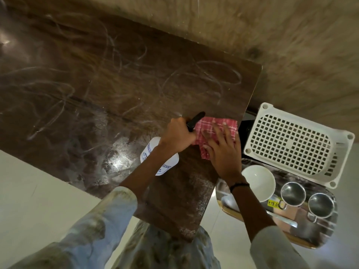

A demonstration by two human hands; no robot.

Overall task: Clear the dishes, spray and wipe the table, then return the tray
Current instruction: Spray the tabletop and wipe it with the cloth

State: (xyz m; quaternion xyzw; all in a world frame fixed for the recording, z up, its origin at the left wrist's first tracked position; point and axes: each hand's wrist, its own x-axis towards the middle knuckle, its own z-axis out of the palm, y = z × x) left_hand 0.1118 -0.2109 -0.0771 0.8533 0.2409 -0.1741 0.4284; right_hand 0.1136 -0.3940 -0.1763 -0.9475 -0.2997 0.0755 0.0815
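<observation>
The person leans over the dark wooden table (93, 78), whose top is streaked with pale wipe marks. Near the table's right edge lies a red-and-white checked cloth (209, 131). The right hand (223, 150) lies flat on that cloth, fingers straight and spread apart, pressing it to the wood; a dark band circles the wrist. Just left of the cloth, the left hand (177, 135) has its fingers curled tight round the black trigger head of a white spray bottle (155, 158), the nozzle poking out past the knuckles towards the cloth's far corner and the labelled body slanting back under the forearm.

Off the table's right edge sits a shiny steel tray (303, 228) with a yellow price sticker. In it stand a white bowl (258, 181) and two steel cups (293, 194), the cups side by side to the right of the bowl. Beyond the tray, touching its far end, is a white perforated plastic basket (291, 146).
</observation>
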